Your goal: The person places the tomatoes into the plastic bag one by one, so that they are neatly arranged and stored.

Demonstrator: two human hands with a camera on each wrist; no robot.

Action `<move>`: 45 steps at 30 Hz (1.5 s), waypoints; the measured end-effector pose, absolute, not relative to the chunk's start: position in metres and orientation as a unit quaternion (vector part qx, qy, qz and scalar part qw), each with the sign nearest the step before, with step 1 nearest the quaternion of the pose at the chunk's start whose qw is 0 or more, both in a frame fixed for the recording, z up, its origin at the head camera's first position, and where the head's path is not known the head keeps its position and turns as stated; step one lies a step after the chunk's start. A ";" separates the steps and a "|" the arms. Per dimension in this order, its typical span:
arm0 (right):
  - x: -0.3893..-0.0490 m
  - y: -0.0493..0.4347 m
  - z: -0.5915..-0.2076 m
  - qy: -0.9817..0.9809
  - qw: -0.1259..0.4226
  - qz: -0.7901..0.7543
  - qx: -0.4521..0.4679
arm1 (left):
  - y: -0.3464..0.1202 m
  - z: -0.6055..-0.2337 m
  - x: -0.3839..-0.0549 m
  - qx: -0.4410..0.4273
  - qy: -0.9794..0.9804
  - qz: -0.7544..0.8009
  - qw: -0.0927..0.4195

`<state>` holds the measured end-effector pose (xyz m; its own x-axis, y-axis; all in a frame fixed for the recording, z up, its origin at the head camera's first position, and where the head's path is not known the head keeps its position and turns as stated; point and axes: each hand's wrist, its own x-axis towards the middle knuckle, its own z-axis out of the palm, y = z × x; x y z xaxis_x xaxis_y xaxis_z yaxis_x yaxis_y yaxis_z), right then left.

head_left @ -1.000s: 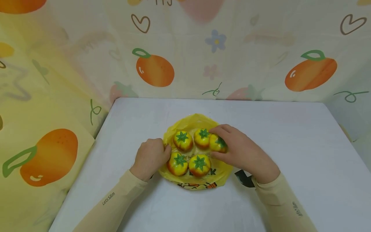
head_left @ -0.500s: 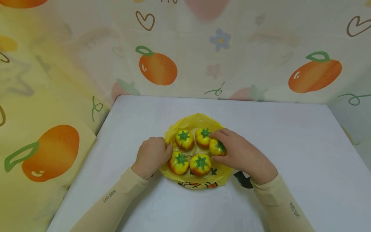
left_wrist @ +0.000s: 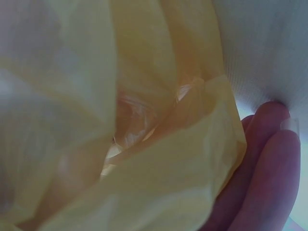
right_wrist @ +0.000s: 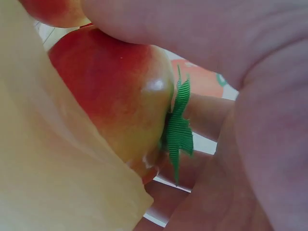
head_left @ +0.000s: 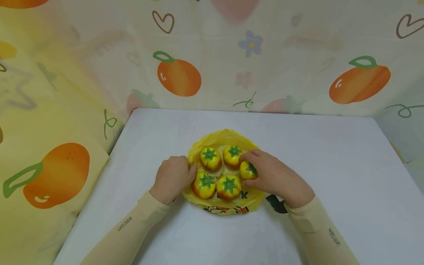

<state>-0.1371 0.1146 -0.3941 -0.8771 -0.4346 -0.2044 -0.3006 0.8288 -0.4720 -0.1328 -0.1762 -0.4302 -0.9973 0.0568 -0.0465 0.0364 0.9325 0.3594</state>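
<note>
A yellow plastic bag (head_left: 226, 136) lies spread on the table, with several toy tomatoes in it, yellow-red with green star-shaped leaves. My left hand (head_left: 173, 176) grips the bag's left edge; in the left wrist view, fingers (left_wrist: 269, 163) lie behind the thin plastic. At the right side of the group, my right hand (head_left: 273, 175) holds a toy tomato (head_left: 247, 170) between thumb and fingers. In the right wrist view that toy tomato (right_wrist: 115, 96) is tilted, its green leaf facing the palm, and the bag covers part of it. Another toy tomato (head_left: 229, 187) sits close by.
The white table (head_left: 341, 165) extends around the bag on all sides. Behind it hangs a fruit-patterned cloth (head_left: 281, 40), and a yellow patterned cloth (head_left: 59, 121) borders the left. A black mark (head_left: 276, 204) shows near my right wrist.
My right hand has shifted slightly down with the toy tomato, which now sits a little apart from its neighbour. The left hand keeps its grip on the bag. The head view has shifted slightly.
</note>
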 end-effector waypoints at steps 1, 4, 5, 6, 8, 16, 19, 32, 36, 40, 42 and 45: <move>-0.137 0.115 -0.395 0.944 0.157 -0.218 -0.193 | -0.176 -0.431 -0.133 0.023 0.982 0.183 0.028; -0.136 0.116 -0.396 0.944 0.165 -0.216 -0.185 | -0.175 -0.432 -0.132 0.023 0.982 0.187 0.032; -0.136 0.117 -0.396 0.945 0.167 -0.214 -0.184 | -0.175 -0.432 -0.132 0.025 0.981 0.188 0.032; -0.136 0.117 -0.396 0.945 0.168 -0.213 -0.184 | -0.175 -0.432 -0.132 0.026 0.981 0.187 0.032; -0.136 0.118 -0.397 0.945 0.169 -0.213 -0.183 | -0.174 -0.433 -0.132 0.028 0.982 0.186 0.031; -0.140 0.113 -0.398 0.944 0.172 -0.209 -0.187 | -0.176 -0.431 -0.133 0.025 0.983 0.182 0.026; -0.142 0.112 -0.399 0.945 0.170 -0.205 -0.189 | -0.176 -0.430 -0.133 0.024 0.983 0.182 0.025; -0.142 0.110 -0.406 0.946 0.168 -0.196 -0.193 | -0.176 -0.432 -0.133 0.028 0.982 0.183 0.021; -0.143 0.108 -0.410 0.947 0.170 -0.191 -0.192 | -0.176 -0.432 -0.132 0.028 0.983 0.181 0.021; -0.144 0.107 -0.413 0.948 0.169 -0.189 -0.193 | -0.176 -0.432 -0.132 0.028 0.983 0.178 0.022; -0.145 0.107 -0.413 0.948 0.171 -0.188 -0.192 | -0.176 -0.432 -0.132 0.028 0.984 0.177 0.023; -0.145 0.106 -0.414 0.947 0.177 -0.188 -0.191 | -0.175 -0.432 -0.133 0.028 0.984 0.174 0.023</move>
<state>-0.1446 0.1063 -0.4142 -0.8648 -0.4277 -0.2630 -0.2951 0.8567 -0.4230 -0.1326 -0.1754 -0.4317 -0.9974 0.0628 -0.0350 0.0470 0.9377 0.3442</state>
